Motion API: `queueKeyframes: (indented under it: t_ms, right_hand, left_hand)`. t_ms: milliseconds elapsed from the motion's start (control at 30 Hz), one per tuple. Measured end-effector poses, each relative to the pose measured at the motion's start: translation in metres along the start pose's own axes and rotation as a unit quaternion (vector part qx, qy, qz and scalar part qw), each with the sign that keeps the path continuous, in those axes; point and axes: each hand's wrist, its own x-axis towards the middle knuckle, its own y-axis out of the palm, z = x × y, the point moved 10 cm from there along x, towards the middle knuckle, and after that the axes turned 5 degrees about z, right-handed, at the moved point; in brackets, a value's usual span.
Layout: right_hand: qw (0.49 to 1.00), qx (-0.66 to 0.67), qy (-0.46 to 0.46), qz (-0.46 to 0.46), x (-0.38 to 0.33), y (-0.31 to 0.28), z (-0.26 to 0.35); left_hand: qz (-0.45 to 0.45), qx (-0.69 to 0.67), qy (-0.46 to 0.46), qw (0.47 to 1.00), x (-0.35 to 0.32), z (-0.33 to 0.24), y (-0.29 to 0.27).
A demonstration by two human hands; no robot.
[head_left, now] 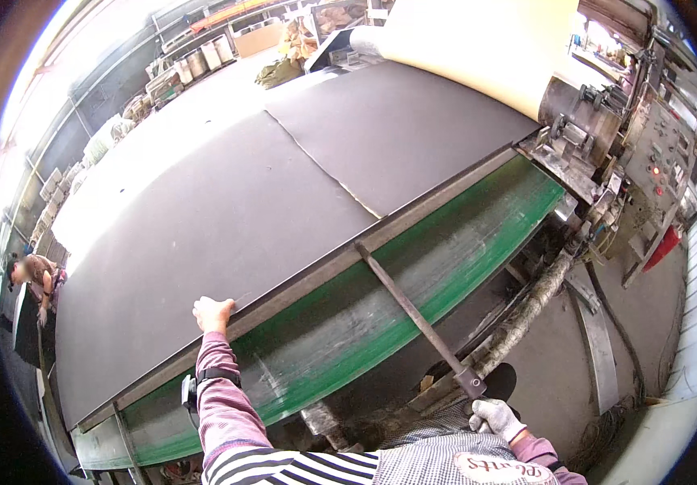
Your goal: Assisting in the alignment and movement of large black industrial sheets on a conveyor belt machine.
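The left hand pressed on the dark sheet's near edge; the gloved right hand gripped a long rod, seemingly levering; steady pressure seemed needed next.

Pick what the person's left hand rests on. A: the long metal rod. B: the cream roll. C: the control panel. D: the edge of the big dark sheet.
D: the left hand sits on the near edge of the dark sheet, while the gloved right hand holds the rod.

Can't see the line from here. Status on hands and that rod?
Left hand bare, gripping dark sheet edge. Right hand, gloved, holds long rod at its handle. Rod tip at sheet edge.
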Motion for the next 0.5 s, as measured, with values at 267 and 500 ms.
queueKeyframes:
  t_ms: [267, 500]
  right_hand:
    - [0.998, 0.044, -0.041, 0.019, 0.004, 0.000, -0.004]
    - [0.999, -0.010, -0.021, 0.029, 0.004, -0.002, 0.000]
  left_hand:
    - [0.046, 0.002, 0.041, 0.998, 0.009, -0.057, 0.021]
    - [0.146, -0.063, 0.223, 0.962, -0.021, -0.178, 0.052]
